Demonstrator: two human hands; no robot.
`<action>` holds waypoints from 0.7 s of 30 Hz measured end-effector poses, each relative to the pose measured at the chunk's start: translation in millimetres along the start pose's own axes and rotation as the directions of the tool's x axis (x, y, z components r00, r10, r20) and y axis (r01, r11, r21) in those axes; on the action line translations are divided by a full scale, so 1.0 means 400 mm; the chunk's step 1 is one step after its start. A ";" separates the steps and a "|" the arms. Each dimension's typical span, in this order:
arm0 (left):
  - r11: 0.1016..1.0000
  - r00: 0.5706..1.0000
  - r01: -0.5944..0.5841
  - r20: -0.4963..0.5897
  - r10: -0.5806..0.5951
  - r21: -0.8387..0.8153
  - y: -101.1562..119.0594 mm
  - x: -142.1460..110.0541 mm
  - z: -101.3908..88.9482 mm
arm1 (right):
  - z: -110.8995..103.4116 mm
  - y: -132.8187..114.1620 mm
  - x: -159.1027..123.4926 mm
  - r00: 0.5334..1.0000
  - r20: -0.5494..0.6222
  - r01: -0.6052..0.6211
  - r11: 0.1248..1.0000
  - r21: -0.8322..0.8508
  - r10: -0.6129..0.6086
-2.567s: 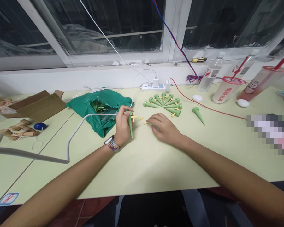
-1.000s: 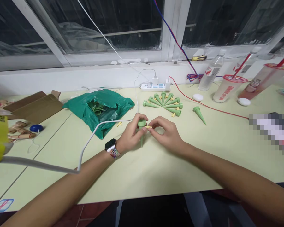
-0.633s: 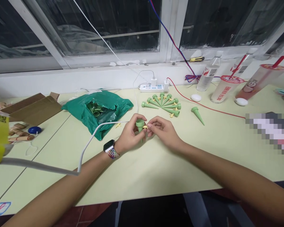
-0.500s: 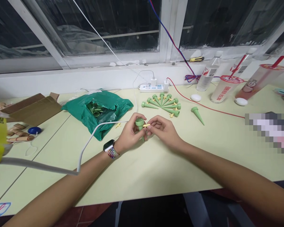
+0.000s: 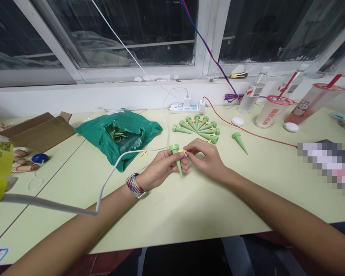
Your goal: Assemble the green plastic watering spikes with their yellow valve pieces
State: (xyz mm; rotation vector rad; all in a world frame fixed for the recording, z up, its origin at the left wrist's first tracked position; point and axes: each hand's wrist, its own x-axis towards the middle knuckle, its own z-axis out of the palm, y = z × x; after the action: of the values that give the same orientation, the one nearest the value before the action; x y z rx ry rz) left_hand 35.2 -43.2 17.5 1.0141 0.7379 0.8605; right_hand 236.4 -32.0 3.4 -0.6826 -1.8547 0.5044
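My left hand [image 5: 163, 166] is closed around a green plastic watering spike [image 5: 176, 158], its wide cap up and its tip pointing down toward me. Between the fingertips of my right hand [image 5: 204, 155] is a small yellow valve [image 5: 182, 151], which meets the side of the spike just below the cap. Beyond my hands, several green spikes with yellow valves lie in a fan [image 5: 197, 128], tips together. A single spike [image 5: 240, 143] lies apart to the right, with no valve visible on it. One loose yellow valve [image 5: 143, 154] rests by the green bag.
A torn green plastic bag [image 5: 120, 134] holds more green parts at left. Behind the fan sits a power strip [image 5: 186, 109]. Bottles [image 5: 251, 92] and drink cups [image 5: 274, 111] stand at back right. A white cable [image 5: 103, 188] crosses above my left forearm. Cardboard [image 5: 40, 132] lies far left.
My left hand has turned, so the spike now shows along its length with its tip toward me. My right hand has shifted slightly right, keeping the yellow valve against the spike.
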 end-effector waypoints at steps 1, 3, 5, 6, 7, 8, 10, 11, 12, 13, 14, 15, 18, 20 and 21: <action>1.000 1.000 0.012 0.000 -0.012 -0.007 0.000 -0.001 0.001 | -0.001 0.000 0.000 1.000 0.003 0.000 1.000 0.003 0.000; 1.000 1.000 0.028 0.007 -0.028 -0.009 0.001 -0.003 0.001 | 0.000 -0.001 -0.001 1.000 0.013 -0.028 0.999 0.021 0.028; 0.999 0.999 0.033 0.017 -0.033 0.001 0.002 -0.003 0.000 | 0.002 -0.003 -0.001 0.995 0.023 -0.100 0.993 0.057 0.099; 0.999 0.999 0.035 0.020 -0.035 0.010 0.002 -0.003 -0.001 | 0.003 -0.004 0.000 0.989 0.029 -0.147 0.986 0.081 0.145; 0.999 0.999 0.035 0.023 -0.036 0.021 0.002 -0.003 -0.001 | 0.004 -0.005 0.000 0.981 0.037 -0.193 0.976 0.104 0.190; 0.999 0.999 0.034 0.025 -0.035 0.033 0.001 -0.003 -0.002 | 0.004 -0.006 0.001 0.972 0.050 -0.234 0.964 0.124 0.229; 0.998 0.999 0.028 0.030 -0.030 0.051 -0.001 -0.003 -0.001 | 0.004 -0.006 0.003 0.957 0.079 -0.289 0.946 0.150 0.280; 0.998 0.999 0.025 0.030 -0.027 0.056 -0.001 -0.003 -0.001 | 0.004 -0.006 0.004 0.952 0.091 -0.302 0.940 0.159 0.291; 0.998 0.999 0.024 0.030 -0.025 0.056 -0.001 -0.002 -0.001 | 0.004 -0.006 0.004 0.950 0.098 -0.309 0.937 0.163 0.296; 0.998 0.999 0.027 0.031 -0.028 0.049 -0.001 -0.001 -0.002 | 0.003 -0.005 0.005 0.951 0.097 -0.307 0.938 0.163 0.294; 0.999 0.999 0.033 0.031 -0.034 0.035 0.000 0.000 -0.003 | 0.002 -0.005 0.005 0.955 0.090 -0.292 0.943 0.159 0.281; 0.999 0.999 0.042 0.033 -0.042 0.017 0.001 0.001 -0.005 | 0.001 -0.005 0.006 0.963 0.082 -0.267 0.952 0.149 0.257; 0.996 0.996 0.079 0.051 -0.077 -0.035 0.005 0.004 -0.015 | -0.003 -0.006 0.004 0.990 0.072 -0.128 0.987 0.097 0.121; 0.994 0.993 0.100 0.061 -0.098 -0.043 0.006 0.005 -0.021 | -0.005 -0.007 0.002 0.997 0.067 -0.039 0.997 0.066 0.034; 0.994 0.993 0.106 0.063 -0.103 -0.040 0.007 0.004 -0.023 | -0.006 -0.008 0.001 0.998 0.065 -0.015 0.998 0.056 0.011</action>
State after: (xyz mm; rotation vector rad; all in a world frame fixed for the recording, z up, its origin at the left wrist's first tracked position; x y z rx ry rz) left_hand 27.6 -37.2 16.6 0.9502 0.7119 0.7493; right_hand 237.9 -34.1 6.8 -0.6479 -1.8901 0.5908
